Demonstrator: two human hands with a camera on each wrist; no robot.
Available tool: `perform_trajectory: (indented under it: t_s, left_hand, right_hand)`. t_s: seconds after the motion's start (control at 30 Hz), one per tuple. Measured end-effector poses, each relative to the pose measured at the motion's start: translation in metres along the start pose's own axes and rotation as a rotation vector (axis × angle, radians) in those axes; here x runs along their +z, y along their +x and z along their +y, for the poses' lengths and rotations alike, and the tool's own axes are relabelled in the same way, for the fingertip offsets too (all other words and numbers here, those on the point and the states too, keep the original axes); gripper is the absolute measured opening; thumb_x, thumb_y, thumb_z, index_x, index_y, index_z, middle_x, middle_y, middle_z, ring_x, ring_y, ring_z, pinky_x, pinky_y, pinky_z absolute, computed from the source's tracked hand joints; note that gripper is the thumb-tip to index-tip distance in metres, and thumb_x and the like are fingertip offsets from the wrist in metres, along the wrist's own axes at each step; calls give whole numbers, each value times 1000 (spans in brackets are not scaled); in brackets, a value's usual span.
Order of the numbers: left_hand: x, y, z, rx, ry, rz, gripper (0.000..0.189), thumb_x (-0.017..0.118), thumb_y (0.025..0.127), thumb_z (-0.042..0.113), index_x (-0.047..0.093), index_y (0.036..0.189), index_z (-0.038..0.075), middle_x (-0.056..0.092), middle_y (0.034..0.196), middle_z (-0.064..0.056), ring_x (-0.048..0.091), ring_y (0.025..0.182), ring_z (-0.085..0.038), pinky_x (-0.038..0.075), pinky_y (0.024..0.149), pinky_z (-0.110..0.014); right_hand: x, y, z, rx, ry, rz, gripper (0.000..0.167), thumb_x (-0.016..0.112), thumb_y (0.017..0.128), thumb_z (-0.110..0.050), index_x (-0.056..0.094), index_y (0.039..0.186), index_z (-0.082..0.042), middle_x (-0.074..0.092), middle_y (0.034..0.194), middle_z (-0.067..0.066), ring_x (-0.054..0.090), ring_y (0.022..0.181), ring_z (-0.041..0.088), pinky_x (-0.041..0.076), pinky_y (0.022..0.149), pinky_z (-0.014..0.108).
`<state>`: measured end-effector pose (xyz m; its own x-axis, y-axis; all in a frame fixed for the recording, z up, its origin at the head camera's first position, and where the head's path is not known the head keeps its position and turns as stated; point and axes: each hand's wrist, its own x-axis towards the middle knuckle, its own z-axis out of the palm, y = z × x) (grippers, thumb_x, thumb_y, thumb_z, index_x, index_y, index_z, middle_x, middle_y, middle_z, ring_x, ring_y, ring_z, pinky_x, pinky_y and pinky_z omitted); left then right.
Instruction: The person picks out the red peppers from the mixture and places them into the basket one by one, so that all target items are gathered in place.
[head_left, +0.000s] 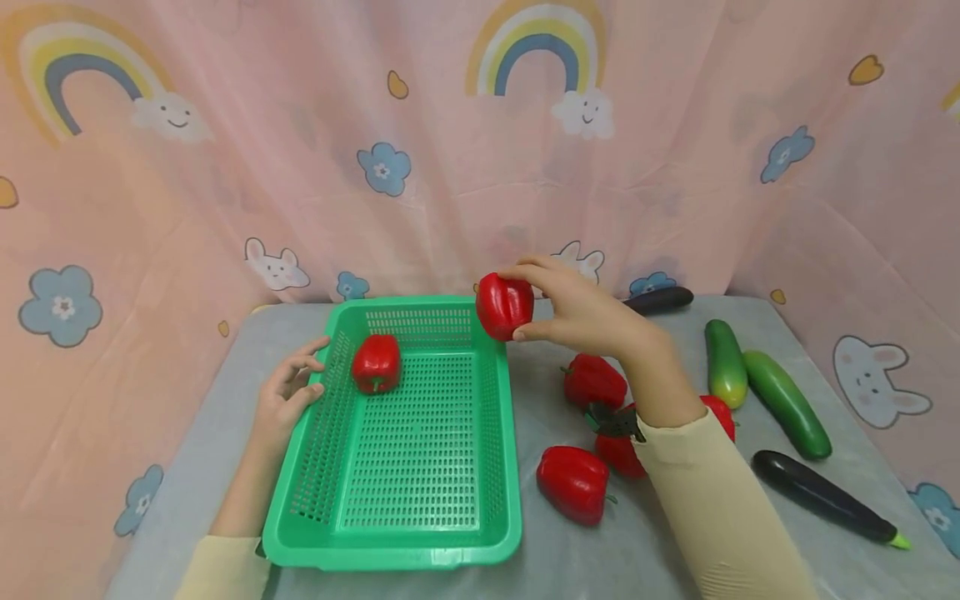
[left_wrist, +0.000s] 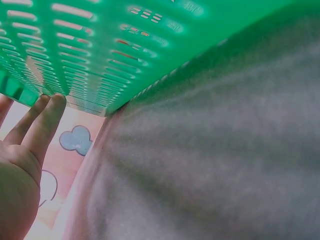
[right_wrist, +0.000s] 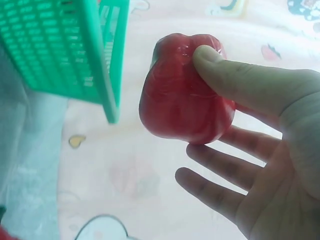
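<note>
My right hand (head_left: 577, 312) pinches a red bell pepper (head_left: 504, 306) between thumb and fingers, up over the far right corner of a green plastic basket (head_left: 512, 500). In the right wrist view the thumb presses on the front of the pepper (right_wrist: 187, 95), and the lower fingers spread out beneath it. Inside the basket, near its far left corner, another red bell pepper (head_left: 377, 364) lies on the slotted floor. My left hand (head_left: 285, 396) is at the basket's left side, fingertips at the rim. Its fingers look straight against the slotted wall (left_wrist: 75, 55) in the left wrist view.
Right of the basket lie several red bell peppers (head_left: 573, 483), some partly hidden by the right arm. Farther right are two green cucumber-like vegetables (head_left: 787, 404) and a dark eggplant (head_left: 821, 496). Another dark eggplant (head_left: 663, 300) lies by the patterned pink curtain (head_left: 450, 225) behind the grey tabletop.
</note>
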<state>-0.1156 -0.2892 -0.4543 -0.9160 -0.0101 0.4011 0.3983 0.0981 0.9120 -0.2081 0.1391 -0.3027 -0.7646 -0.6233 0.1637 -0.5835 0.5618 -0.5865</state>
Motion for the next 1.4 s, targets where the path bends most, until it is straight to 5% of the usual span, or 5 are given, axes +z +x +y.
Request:
perform_trajectory:
  t_s: [0.7, 1.4]
  left_hand:
    - [0, 0, 1, 22, -3, -7, 18, 56, 95, -18, 56, 112, -16, 58, 156, -21, 49, 150, -24, 33, 121, -44]
    - [0, 1, 2, 9, 7, -5, 18, 55, 95, -17, 56, 112, -15, 58, 156, -21, 48, 151, -24, 30, 122, -52]
  right_hand:
    - [24, 40, -36, -84, -65, -35, 76, 90, 91, -29, 55, 158, -18, 54, 151, 2, 54, 135, 20, 57, 101, 42]
    - [60, 73, -57, -45, -18, -51, 82, 88, 92, -27, 48, 163, -20, 50, 152, 4, 58, 131, 21, 58, 100, 43]
